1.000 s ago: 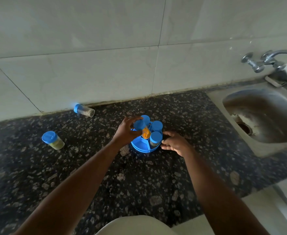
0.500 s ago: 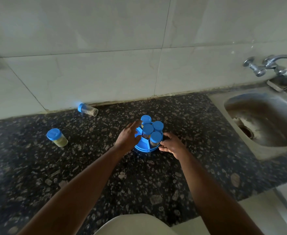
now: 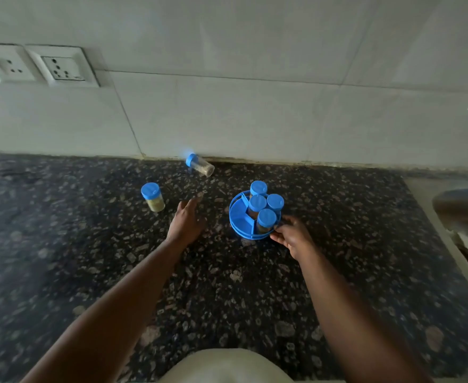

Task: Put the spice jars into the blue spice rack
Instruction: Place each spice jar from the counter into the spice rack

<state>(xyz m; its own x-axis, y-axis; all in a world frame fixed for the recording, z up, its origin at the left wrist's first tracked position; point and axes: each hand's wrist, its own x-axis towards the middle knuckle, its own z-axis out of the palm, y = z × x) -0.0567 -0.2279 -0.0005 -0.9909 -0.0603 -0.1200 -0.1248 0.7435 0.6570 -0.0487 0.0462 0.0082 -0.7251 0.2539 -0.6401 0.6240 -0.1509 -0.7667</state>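
The round blue spice rack (image 3: pixel 238 217) stands on the dark granite counter with several blue-lidded jars (image 3: pixel 266 217) upright in its right half; its left compartments are bare. My right hand (image 3: pixel 291 237) grips the rack's near right rim. My left hand (image 3: pixel 186 221) hovers open and empty left of the rack, fingers stretched toward the back left. An upright jar of pale yellow spice (image 3: pixel 152 196) stands just left of that hand. Another jar (image 3: pixel 199 165) lies on its side against the wall, lid to the left.
A tiled wall rises behind the counter (image 3: pixel 227 286), with two wall sockets (image 3: pixel 58 68) at the upper left. A sink (image 3: pixel 465 217) is set into the counter at the right edge. My pale clothing shows at the bottom middle.
My left hand set the orange-spice jar into the rack, let go, and now reaches left with nothing in it. My head turned left, so the sockets came into view and the tap left it.
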